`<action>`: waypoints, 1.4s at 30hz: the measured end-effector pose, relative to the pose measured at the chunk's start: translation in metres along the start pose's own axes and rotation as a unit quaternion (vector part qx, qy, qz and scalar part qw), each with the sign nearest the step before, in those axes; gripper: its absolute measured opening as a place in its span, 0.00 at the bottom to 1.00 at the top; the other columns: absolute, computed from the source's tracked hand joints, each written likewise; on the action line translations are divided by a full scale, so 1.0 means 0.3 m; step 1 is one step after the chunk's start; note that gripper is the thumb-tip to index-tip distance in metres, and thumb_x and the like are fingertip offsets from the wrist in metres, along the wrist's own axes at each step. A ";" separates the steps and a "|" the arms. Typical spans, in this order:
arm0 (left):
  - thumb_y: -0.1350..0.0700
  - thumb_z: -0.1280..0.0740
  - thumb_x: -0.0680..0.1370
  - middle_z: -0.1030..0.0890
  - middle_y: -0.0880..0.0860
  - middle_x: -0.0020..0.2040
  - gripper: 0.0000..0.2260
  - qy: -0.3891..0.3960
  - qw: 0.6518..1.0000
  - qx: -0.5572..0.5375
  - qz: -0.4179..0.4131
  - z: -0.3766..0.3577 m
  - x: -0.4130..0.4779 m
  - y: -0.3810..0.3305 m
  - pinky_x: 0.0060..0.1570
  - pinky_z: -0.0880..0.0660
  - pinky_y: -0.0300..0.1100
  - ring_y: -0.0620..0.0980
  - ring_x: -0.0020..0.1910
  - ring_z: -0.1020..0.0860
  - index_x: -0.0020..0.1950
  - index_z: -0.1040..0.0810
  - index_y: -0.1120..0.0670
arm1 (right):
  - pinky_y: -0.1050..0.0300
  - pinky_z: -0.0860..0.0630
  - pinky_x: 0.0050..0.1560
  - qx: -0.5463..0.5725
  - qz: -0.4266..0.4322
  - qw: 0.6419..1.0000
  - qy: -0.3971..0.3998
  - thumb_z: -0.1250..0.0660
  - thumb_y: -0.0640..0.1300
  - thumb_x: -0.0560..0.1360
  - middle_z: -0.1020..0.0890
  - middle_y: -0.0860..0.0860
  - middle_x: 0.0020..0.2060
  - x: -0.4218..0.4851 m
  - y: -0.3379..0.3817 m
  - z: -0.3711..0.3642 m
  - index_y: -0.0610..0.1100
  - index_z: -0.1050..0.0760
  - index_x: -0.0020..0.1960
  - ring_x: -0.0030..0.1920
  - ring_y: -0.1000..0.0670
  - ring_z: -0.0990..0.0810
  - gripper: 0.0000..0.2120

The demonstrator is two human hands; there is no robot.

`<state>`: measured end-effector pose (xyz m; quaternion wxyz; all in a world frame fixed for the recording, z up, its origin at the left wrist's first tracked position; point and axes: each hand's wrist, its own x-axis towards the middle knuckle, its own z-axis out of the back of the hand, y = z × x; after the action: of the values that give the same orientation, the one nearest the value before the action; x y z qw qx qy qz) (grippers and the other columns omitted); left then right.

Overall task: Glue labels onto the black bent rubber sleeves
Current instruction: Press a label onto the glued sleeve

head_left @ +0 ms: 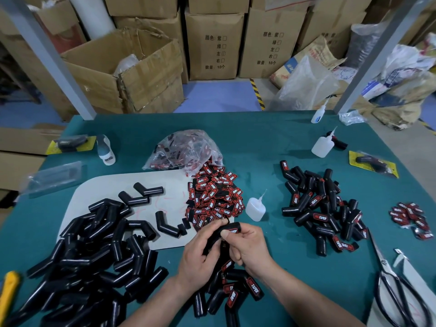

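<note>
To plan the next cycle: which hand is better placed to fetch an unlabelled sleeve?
Left. Both hands hold one bent rubber sleeve, but the left hand is nearer the pile of unlabelled sleeves; the right hand would have to cross over.

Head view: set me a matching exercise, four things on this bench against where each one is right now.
Things:
1. scissors
2. loose labels
3. unlabelled sleeves
4. held sleeve

Places:
a. heaped at the left of the table
b. gripped by the left hand and the right hand
c. near the table's right edge
d. spilled beside the clear bag, centre

Pairs: 1-c, 2-d, 3-a, 4-b.
</note>
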<state>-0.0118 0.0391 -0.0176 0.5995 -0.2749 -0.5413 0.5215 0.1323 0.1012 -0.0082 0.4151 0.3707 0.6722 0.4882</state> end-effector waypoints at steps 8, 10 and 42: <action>0.59 0.30 0.79 0.17 0.47 0.63 0.15 -0.059 0.997 -0.042 -0.016 -0.004 0.010 0.013 0.66 0.25 0.43 0.52 0.63 0.18 0.64 0.19 0.48 | 0.63 0.38 0.22 0.024 -0.014 0.999 0.020 0.23 0.54 0.70 0.31 0.47 0.17 -0.008 0.004 -0.007 0.42 0.18 0.41 0.16 0.51 0.36 0.15; 0.59 0.28 0.78 0.15 0.47 0.60 0.11 -0.071 0.996 -0.046 -0.010 -0.001 0.014 0.020 0.63 0.23 0.43 0.52 0.60 0.17 0.60 0.17 0.51 | 0.62 0.38 0.22 0.029 -0.021 0.999 0.037 0.23 0.53 0.71 0.31 0.47 0.17 -0.005 0.011 -0.002 0.40 0.18 0.43 0.16 0.51 0.37 0.15; 0.65 0.26 0.74 0.15 0.47 0.57 0.12 -0.111 0.993 -0.043 0.003 0.016 0.033 0.050 0.61 0.23 0.41 0.51 0.56 0.17 0.55 0.15 0.52 | 0.64 0.33 0.26 -0.083 0.025 0.994 0.064 0.32 0.52 0.78 0.23 0.48 0.25 0.034 0.048 0.039 0.48 0.19 0.38 0.22 0.53 0.32 0.13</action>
<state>-0.0226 0.0518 -0.0261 0.5215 -0.2426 -0.6259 0.5268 0.1404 0.1179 0.0016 0.3881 0.3194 0.6452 0.5754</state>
